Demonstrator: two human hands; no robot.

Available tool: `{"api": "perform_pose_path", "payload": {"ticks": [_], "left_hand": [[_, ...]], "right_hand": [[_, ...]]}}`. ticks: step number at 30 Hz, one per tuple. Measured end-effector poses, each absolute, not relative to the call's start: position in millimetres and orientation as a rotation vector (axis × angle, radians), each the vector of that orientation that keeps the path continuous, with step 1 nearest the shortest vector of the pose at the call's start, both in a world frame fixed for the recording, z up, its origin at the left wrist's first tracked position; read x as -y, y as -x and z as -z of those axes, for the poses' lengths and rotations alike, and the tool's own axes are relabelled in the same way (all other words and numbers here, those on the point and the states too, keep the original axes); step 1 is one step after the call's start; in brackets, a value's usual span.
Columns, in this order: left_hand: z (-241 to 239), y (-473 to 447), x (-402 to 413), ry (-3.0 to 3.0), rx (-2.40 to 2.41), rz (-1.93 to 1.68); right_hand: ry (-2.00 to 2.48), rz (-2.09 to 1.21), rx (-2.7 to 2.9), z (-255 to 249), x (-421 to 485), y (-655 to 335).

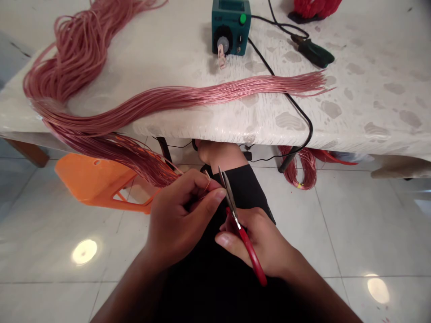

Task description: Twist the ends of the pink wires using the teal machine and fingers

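Note:
My left hand is closed, pinching a thin pink wire between thumb and forefinger. A thick bundle of pink wires hangs off the table edge just behind that hand. In my right hand is a pair of scissors with red handles. Their blades point up and away from me, close beside my left thumb tip, and look nearly closed. Whether the wire lies between the blades I cannot tell.
Pink wires stretch across the covered table. A green box with a knob, dark-handled cutters and a black cable lie there too. Below are an orange stool and a coil of wire.

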State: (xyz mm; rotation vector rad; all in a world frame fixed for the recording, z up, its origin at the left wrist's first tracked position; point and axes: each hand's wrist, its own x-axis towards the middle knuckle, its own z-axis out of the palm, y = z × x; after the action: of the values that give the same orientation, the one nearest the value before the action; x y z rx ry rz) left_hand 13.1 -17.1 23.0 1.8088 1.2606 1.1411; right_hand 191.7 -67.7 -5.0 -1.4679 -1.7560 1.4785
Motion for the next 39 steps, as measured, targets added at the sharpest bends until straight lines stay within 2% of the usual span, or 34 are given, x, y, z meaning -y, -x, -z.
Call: {"api": "perform_pose_path", "payload": {"ticks": [14,39], "left_hand": [[-22.5,-9.4,17.1,-1.805,-1.278,-1.171],[-20.7,-11.0,16.4,-1.806,-1.249,-1.160]], "right_hand": [[1.468,-1.524,1.619,5.1,67.3,-189.4],[1.441,-1.419,1.807,3.8,65.9,-193.4]]}}
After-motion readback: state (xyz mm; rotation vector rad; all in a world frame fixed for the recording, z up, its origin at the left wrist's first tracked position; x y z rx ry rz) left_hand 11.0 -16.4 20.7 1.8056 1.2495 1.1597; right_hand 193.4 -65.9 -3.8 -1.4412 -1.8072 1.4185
